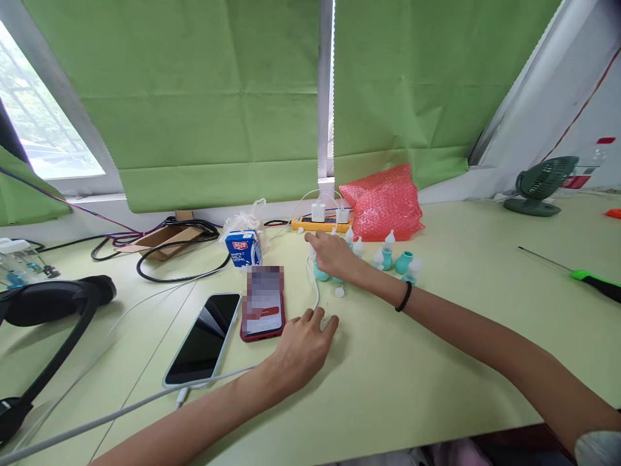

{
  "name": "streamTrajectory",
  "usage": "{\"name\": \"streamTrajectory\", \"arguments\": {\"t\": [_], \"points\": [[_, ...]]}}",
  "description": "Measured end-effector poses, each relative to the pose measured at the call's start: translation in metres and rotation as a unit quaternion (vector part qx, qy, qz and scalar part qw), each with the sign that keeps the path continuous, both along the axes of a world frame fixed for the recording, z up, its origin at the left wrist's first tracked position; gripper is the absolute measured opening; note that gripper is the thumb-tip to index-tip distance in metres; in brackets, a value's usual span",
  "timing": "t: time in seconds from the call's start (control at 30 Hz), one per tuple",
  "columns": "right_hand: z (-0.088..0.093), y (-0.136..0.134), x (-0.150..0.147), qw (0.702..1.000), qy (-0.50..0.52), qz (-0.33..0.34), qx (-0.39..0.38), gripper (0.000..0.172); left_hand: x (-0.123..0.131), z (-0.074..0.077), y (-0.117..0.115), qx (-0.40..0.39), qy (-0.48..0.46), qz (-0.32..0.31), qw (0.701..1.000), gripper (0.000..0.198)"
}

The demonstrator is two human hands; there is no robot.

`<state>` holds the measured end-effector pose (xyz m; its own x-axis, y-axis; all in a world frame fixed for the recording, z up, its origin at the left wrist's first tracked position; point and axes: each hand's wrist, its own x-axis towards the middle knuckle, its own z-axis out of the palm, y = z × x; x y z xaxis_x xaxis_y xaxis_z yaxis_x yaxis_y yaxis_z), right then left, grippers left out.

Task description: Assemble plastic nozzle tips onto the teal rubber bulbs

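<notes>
My left hand [305, 349] rests low over the table, fingers curled, with a small clear plastic tip [325, 321] between thumb and fingers. Farther forward, my right hand [334, 254] reaches over a group of teal squeeze bulbs with clear pointed tips. Its fingers are drawn together above a teal bulb [320, 272]; a whitish piece shows just under the fingertips, but what they grip is hard to make out. To the right of that hand stand a bulb with its tip upright [387, 257] and a bare teal bulb [403, 262]. A small white round piece [339, 292] lies between my hands.
Left of my hands lie a red-cased phone [264, 304], a second phone [204, 340] with a cable, and a blue drink carton [244, 249]. Behind are a yellow power strip [321, 224] and pink bubble wrap [385, 206]. A screwdriver [589, 278] and fan [541, 184] sit right.
</notes>
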<state>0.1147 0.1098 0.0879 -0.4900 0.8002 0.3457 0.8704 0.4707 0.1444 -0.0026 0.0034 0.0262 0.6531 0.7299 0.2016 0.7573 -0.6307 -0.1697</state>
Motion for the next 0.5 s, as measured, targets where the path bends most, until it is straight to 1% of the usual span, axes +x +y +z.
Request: {"name": "streamTrajectory", "arguments": {"t": [0.17, 0.23, 0.3, 0.33, 0.4, 0.47, 0.5], "points": [[0.008, -0.006, 0.001, 0.999, -0.023, -0.029, 0.013, 0.031, 0.0, 0.0, -0.002, -0.029, -0.016, -0.011, 0.999, 0.026], [0.011, -0.009, 0.002, 0.999, -0.027, -0.035, 0.015, 0.034, 0.0, 0.001, -0.003, -0.044, -0.03, -0.014, 0.998, 0.024], [0.013, -0.015, 0.004, 0.999, -0.026, -0.029, 0.028, 0.039, 0.001, 0.002, -0.004, -0.062, -0.051, -0.015, 0.997, 0.022], [0.014, -0.018, 0.005, 0.999, -0.023, -0.016, 0.042, 0.043, 0.001, 0.003, -0.004, -0.072, -0.067, -0.016, 0.995, 0.021], [0.013, -0.028, 0.011, 0.997, -0.014, 0.037, 0.071, 0.047, 0.0, 0.002, -0.004, -0.093, -0.116, -0.014, 0.989, 0.02], [0.007, -0.039, 0.019, 0.992, -0.011, 0.111, 0.065, 0.04, 0.0, 0.001, -0.004, -0.119, -0.177, -0.004, 0.977, 0.021], [0.002, -0.044, 0.024, 0.989, -0.016, 0.143, 0.039, 0.034, 0.0, 0.001, -0.004, -0.132, -0.204, 0.002, 0.97, 0.022]]}}
